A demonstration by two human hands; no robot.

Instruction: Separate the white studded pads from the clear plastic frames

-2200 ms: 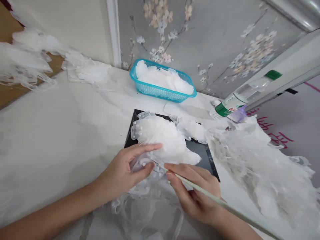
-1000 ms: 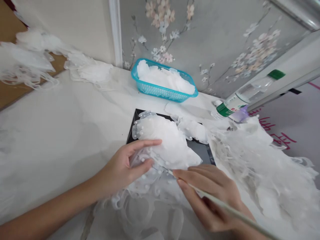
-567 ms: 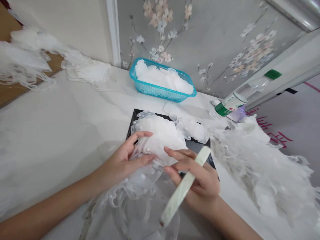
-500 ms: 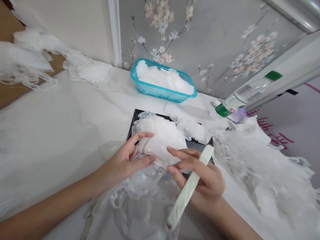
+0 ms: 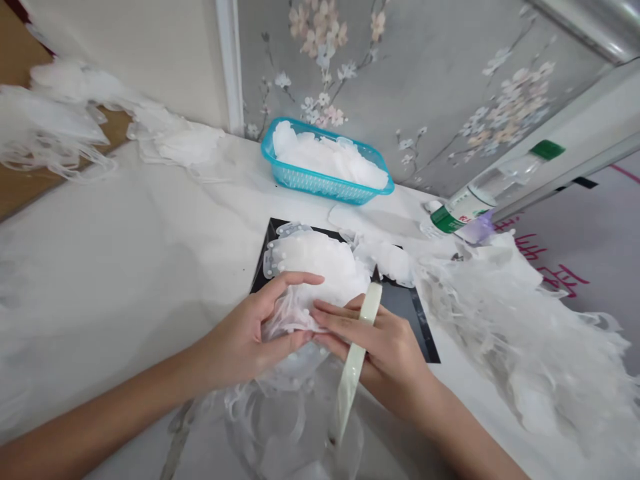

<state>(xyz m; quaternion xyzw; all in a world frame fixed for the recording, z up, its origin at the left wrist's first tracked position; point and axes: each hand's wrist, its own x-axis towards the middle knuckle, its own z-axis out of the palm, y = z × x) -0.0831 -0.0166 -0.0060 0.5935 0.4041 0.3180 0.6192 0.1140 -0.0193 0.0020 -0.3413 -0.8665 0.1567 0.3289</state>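
Observation:
A pile of thin, translucent white pieces (image 5: 320,257) lies on a dark rectangular board (image 5: 417,323). My left hand (image 5: 260,327) curves round the near left part of the pile, thumb and index finger gripping the soft pieces. My right hand (image 5: 380,347) has a pale-handled knife (image 5: 357,357) held between its fingers, the dark pointed blade facing away from me. The fingertips of that hand also touch the white pieces, close to my left thumb. Loose translucent strips hang below both hands.
Behind the board stands a blue basket (image 5: 325,187) of white pieces. A green-capped bottle (image 5: 475,197) leans at the back right. White scraps (image 5: 530,333) heap up on the right, with more white pieces (image 5: 175,143) at the back left.
My right hand has moved left, its fingers now against the pieces beside my left thumb. The knife has swung left and stands steeper. More of the board's right side shows.

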